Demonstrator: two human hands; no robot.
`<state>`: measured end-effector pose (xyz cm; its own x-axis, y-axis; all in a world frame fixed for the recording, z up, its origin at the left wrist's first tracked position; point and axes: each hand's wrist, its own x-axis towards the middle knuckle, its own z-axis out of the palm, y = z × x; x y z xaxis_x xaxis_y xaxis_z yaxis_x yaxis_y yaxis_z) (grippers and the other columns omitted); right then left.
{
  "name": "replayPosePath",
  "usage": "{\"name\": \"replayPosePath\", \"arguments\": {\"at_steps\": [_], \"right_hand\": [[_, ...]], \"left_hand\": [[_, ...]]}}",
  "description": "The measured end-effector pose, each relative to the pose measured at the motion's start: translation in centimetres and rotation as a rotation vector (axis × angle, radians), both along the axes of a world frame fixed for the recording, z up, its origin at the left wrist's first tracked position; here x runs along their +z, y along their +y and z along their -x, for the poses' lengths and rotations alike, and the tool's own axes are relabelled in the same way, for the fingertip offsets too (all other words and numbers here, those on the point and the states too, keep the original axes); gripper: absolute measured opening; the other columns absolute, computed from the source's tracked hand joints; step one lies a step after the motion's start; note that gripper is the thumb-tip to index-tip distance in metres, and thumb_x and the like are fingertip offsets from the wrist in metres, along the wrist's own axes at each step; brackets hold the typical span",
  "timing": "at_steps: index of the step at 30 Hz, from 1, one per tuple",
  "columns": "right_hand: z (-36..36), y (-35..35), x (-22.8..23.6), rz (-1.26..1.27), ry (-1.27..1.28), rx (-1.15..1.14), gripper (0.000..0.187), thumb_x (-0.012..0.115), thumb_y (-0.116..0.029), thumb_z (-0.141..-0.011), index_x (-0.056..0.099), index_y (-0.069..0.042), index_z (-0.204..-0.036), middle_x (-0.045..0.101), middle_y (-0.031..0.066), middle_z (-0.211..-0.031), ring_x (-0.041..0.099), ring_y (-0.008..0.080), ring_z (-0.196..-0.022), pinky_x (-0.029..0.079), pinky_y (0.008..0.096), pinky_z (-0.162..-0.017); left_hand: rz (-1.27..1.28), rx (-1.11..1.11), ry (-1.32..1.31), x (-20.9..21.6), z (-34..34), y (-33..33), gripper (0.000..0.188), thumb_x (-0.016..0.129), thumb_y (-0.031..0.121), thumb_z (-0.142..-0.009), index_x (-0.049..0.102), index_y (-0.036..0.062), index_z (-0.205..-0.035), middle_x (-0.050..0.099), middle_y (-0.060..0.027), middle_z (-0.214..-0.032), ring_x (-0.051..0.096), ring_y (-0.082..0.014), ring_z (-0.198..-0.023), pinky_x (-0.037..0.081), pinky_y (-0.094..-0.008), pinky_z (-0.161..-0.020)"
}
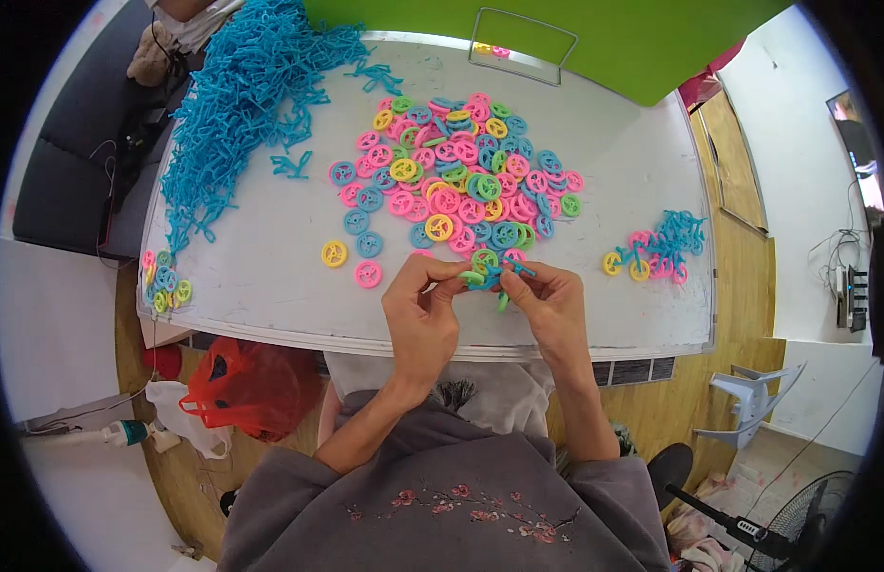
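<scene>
Over the near part of the white table, my left hand [423,310] and my right hand [554,310] meet at a small toy bicycle. Its blue plastic frame [487,277] is pinched between the fingertips of my right hand, which partly cover it. A light green wheel [472,278] is in the pinch of my left hand, against the frame. Another green piece [503,301], apparently a wheel seen edge-on, hangs below the frame by my right fingers. Just beyond my hands lies a wide pile of pink, blue, yellow and green spoked wheels [447,202].
A tall heap of blue frames [242,105] covers the table's far left. Bicycles with wheels [655,250] cluster at the right; a few wheels [164,281] lie at the left corner. A green panel [633,43] stands along the back. A red plastic bag [256,386] sits below the front edge.
</scene>
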<state>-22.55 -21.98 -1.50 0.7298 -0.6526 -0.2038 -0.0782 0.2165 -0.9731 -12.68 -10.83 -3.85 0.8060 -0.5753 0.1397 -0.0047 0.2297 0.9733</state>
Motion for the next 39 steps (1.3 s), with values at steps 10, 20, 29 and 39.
{"name": "replayPosePath", "arguments": {"at_steps": [10, 20, 29, 39], "right_hand": [[-0.6, 0.8, -0.4, 0.044, 0.011, -0.085, 0.019, 0.067, -0.007, -0.085, 0.066, 0.006, -0.099, 0.068, 0.0070, -0.085, 0.061, 0.0089, -0.079, 0.047, 0.0216, -0.070], [-1.2, 2.6, -0.3, 0.427, -0.009, -0.253, 0.014, 0.068, -0.002, -0.082, 0.067, 0.004, -0.095, 0.067, 0.0054, -0.084, 0.058, 0.0090, -0.076, 0.046, 0.0233, -0.068], [-0.5, 1.1, 0.1, 0.692, -0.069, -0.032, 0.020, 0.069, 0.006, -0.075, 0.068, 0.002, -0.094, 0.067, 0.0104, -0.084, 0.061, 0.0152, -0.076, 0.047, 0.0266, -0.069], [1.7, -0.2, -0.9, 0.419, 0.050, -0.040, 0.012, 0.071, 0.004, -0.076, 0.067, 0.002, -0.087, 0.060, 0.0003, -0.077, 0.054, 0.0059, -0.069, 0.042, 0.0205, -0.062]], "left_hand": [[-0.137, 0.069, -0.229, 0.0, -0.1, 0.0, 0.008, 0.052, -0.007, -0.089, 0.057, -0.0043, -0.094, 0.058, -0.0080, -0.089, 0.059, -0.0141, -0.081, 0.052, -0.0252, -0.070], [-0.044, -0.016, 0.023, 0.6, -0.7, 0.3, 0.008, 0.052, 0.001, -0.093, 0.056, -0.0044, -0.096, 0.060, -0.0106, -0.097, 0.062, -0.0163, -0.086, 0.055, -0.0288, -0.077], [-0.023, -0.199, -0.033, 1.2, -2.6, 1.6, 0.022, 0.057, -0.011, -0.082, 0.064, -0.0007, -0.101, 0.055, -0.0072, -0.097, 0.062, -0.0156, -0.086, 0.055, -0.0259, -0.074], [-0.168, -0.257, 0.106, 1.6, -1.1, 1.2, 0.026, 0.060, -0.012, -0.078, 0.065, 0.0005, -0.100, 0.056, -0.0051, -0.092, 0.059, -0.0124, -0.082, 0.052, -0.0233, -0.071]]}}
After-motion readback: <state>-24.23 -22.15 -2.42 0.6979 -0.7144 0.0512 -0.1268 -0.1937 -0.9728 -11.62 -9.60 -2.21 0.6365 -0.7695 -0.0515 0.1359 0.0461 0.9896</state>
